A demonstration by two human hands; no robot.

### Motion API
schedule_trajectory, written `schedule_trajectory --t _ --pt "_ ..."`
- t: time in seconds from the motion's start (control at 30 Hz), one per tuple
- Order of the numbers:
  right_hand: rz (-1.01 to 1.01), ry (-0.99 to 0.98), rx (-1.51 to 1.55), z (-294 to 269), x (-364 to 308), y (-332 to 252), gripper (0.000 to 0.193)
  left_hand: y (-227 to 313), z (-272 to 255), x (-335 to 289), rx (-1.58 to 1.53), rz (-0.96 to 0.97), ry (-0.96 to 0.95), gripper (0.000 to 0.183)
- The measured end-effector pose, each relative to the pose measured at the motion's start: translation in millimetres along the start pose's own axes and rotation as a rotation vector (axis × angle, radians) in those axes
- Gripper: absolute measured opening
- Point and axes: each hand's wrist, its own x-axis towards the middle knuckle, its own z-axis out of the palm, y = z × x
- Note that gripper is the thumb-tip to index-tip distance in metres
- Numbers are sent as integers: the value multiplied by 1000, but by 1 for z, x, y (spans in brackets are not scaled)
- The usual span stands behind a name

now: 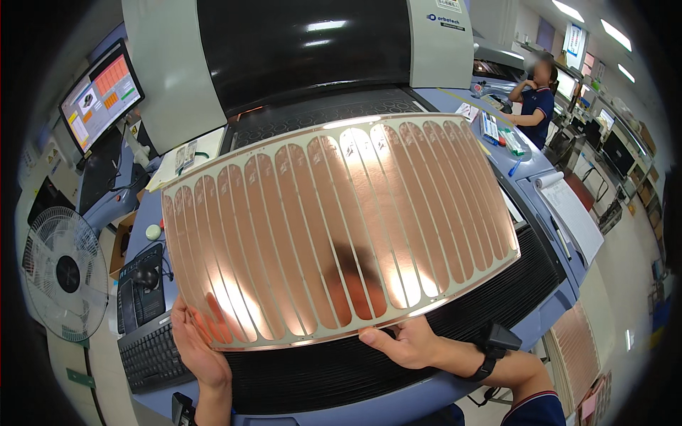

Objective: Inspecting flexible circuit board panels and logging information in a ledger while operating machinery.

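Between my hands I hold a large copper-coloured circuit panel (291, 234), tilted above the machine's black ribbed bed (298, 383). Long rounded copper strips run side by side across its shiny face, parted by pale lines. At the panel's lower left corner is my left hand (199, 348), its palm against the edge and its fingers partly behind the sheet. My right hand (405, 343) grips the lower edge right of the middle, thumb in front and the other fingers hidden behind. Reflections of lamps and of a dark shape show on the copper.
A big grey machine with a dark cover (305, 57) stands ahead. To the left are a monitor (99, 96), a keyboard (153, 358), a mouse (145, 277) and a fan (67, 273). An open notebook (568, 213) lies at the right. A person (536, 106) stands farther off. More copper panels (577, 348) lean low at the right.
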Motion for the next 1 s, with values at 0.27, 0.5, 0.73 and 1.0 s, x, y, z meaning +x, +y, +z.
schedule_trajectory --t 0.27,0.5,0.73,1.0 --pt "-113 -59 -20 -12 -3 7 37 -4 -3 4 35 41 -26 56" --pt "-100 59 61 -3 1 3 32 -3 4 4 -89 -112 -22 54" --pt "-121 -5 -118 -8 0 4 45 -9 -4 5 -71 -139 -52 54" --pt "-74 -3 -76 -12 -4 -1 38 -8 1 6 -40 -124 -67 51"
